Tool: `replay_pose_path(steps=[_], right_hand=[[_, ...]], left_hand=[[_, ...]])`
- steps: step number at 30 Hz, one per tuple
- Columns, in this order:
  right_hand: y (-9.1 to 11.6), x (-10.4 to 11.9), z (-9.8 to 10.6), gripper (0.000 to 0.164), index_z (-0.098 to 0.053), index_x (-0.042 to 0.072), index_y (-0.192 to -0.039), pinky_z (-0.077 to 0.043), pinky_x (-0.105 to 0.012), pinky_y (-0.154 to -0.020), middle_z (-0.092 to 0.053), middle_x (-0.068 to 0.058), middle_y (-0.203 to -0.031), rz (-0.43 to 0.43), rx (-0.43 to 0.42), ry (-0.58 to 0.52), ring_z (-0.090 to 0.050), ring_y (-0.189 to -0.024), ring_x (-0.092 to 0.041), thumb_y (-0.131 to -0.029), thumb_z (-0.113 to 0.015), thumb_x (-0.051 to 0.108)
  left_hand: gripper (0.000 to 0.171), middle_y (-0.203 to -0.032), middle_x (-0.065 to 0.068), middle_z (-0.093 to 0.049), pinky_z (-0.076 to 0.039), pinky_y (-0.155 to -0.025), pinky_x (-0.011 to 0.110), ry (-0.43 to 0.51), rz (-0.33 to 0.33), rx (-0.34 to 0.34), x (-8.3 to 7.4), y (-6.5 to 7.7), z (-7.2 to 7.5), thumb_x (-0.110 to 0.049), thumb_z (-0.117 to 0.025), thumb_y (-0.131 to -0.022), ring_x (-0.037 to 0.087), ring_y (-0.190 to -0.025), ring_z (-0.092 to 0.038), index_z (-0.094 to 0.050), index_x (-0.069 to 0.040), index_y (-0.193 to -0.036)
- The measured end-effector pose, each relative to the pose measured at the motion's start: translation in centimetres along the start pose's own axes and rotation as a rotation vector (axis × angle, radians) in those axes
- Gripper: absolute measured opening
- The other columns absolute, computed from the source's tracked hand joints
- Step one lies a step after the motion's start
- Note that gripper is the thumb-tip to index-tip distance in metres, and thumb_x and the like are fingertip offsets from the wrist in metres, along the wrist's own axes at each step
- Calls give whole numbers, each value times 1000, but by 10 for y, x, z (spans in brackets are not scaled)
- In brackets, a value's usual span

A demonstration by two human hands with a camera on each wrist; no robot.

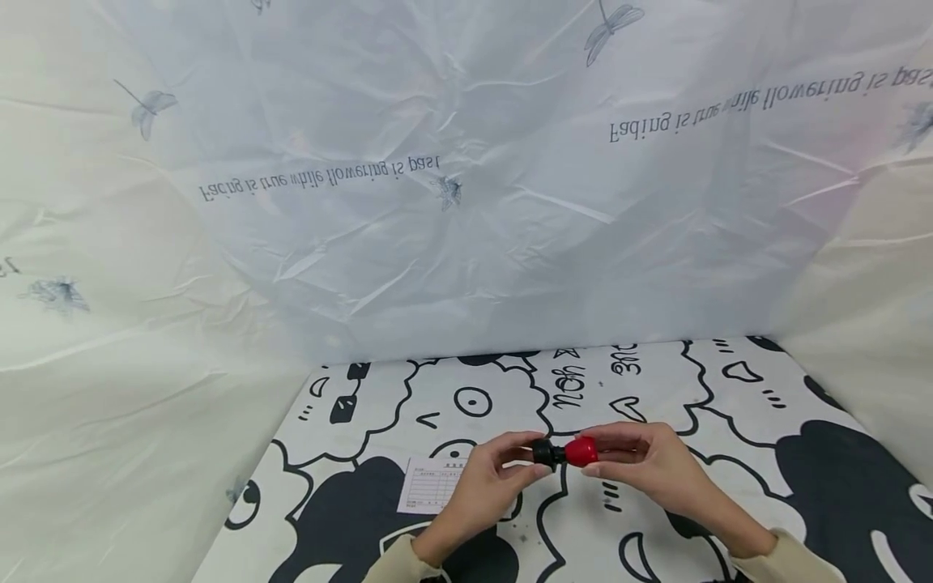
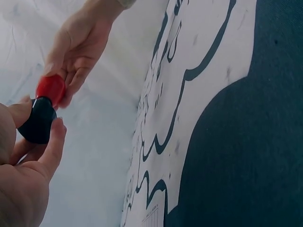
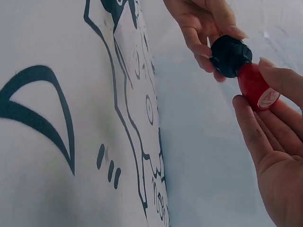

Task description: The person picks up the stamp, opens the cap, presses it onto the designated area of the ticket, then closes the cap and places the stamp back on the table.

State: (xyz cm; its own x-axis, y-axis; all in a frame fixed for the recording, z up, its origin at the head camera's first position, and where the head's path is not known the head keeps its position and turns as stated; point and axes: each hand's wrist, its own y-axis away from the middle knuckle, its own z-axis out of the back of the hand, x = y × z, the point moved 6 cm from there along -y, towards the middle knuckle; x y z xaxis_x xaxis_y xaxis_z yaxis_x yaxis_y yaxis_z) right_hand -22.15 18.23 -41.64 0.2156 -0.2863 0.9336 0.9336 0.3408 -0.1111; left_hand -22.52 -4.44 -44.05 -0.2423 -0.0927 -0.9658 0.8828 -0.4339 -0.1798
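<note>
Level between both hands is a small red-and-black object with a narrow black neck; its exact kind cannot be told. My left hand (image 1: 487, 479) pinches the black end (image 1: 543, 453) between thumb and fingers. From the other side my right hand (image 1: 659, 465) grips the rounded red end (image 1: 582, 451). In the right wrist view the red end (image 3: 256, 86) carries a pale round mark on its tip, and the black end (image 3: 230, 56) looks faceted. The left wrist view has the black end (image 2: 38, 123) nearer, with the neck joining the two parts.
Below the hands lies a white cloth (image 1: 583, 526) printed with black cartoon shapes. A paper slip with a printed grid (image 1: 426, 490) lies beside the left hand, partly behind it. Pale sheeting (image 1: 466, 267) with dragonfly prints and mirrored lettering rises at the back and sides.
</note>
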Motion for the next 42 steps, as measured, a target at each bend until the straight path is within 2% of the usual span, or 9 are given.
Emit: replay_pose_path(steps=[5, 12, 21, 24, 27, 32, 35, 39, 42], right_hand=[[2, 0, -1, 53, -70, -2, -131, -64, -25, -84, -74, -23, -124, 3, 2, -7, -79, -96, -13, -87, -87, 23], [7, 3, 0, 48, -73, 2, -127, -65, -25, -82, -75, -24, -123, 18, 1, -7, -79, -95, -13, -86, -87, 21], [8, -1, 2, 48, -73, -1, -127, -65, -27, -81, -75, -25, -121, 19, 4, -23, -79, -94, -14, -86, -87, 18], [6, -4, 7, 48, -72, -3, -128, -65, -28, -81, -78, -18, -119, 22, -14, -24, -79, -95, -14, -87, -86, 18], [6, -5, 15, 47, -71, -3, -129, -65, -27, -81, -80, -5, -116, 18, -50, -16, -79, -95, -12, -88, -85, 17], [7, -5, 29, 48, -72, -1, -128, -65, -26, -80, -80, 9, -112, -5, -129, 13, -79, -94, -11, -86, -87, 16], [8, -2, 39, 48, -72, 1, -128, -65, -25, -79, -79, 10, -111, -13, -181, 49, -78, -93, -9, -86, -87, 16], [8, 3, 53, 49, -71, 2, -130, -64, -24, -78, -78, 15, -111, -20, -236, 107, -77, -91, -7, -87, -87, 19], [6, 6, 60, 49, -71, 4, -131, -64, -25, -76, -76, 21, -110, -8, -255, 134, -76, -90, -6, -87, -87, 21]], left_hand=[[40, -138, 8, -66, -59, -99, 23, 3, -1, 30, -1, 2, 2, -20, -75, -98, 10, -119, -70, -67, -22, -138], [42, -138, 15, -65, -60, -98, 24, 44, -17, 77, -2, 3, 0, -17, -76, -97, 6, -113, -70, -68, -16, -138], [41, -137, 17, -66, -61, -97, 25, 61, -12, 98, 0, 2, -1, -20, -75, -98, 5, -110, -70, -68, -14, -138], [41, -137, 21, -67, -62, -96, 27, 79, -31, 113, -3, 1, 0, -17, -73, -99, 3, -107, -72, -67, -10, -139], [42, -135, 24, -68, -62, -95, 27, 89, -39, 119, -5, 1, 1, -15, -73, -99, 3, -104, -74, -65, -7, -140], [41, -130, 20, -70, -62, -93, 23, 55, 8, 80, -2, -2, 1, -18, -77, -97, 4, -103, -74, -69, -11, -136], [39, -122, 14, -74, -61, -88, 19, -95, 38, 127, 2, -6, -5, -18, -79, -95, 0, -99, -71, -72, -9, -133], [43, -112, -1, -76, -56, -74, 11, -533, 4, 279, 4, -16, -23, -22, -83, -92, -7, -88, -63, -72, -9, -132], [49, -115, -6, -75, -53, -76, 11, -832, -70, 353, 5, -23, -37, -29, -84, -92, -7, -90, -62, -70, -13, -135]])
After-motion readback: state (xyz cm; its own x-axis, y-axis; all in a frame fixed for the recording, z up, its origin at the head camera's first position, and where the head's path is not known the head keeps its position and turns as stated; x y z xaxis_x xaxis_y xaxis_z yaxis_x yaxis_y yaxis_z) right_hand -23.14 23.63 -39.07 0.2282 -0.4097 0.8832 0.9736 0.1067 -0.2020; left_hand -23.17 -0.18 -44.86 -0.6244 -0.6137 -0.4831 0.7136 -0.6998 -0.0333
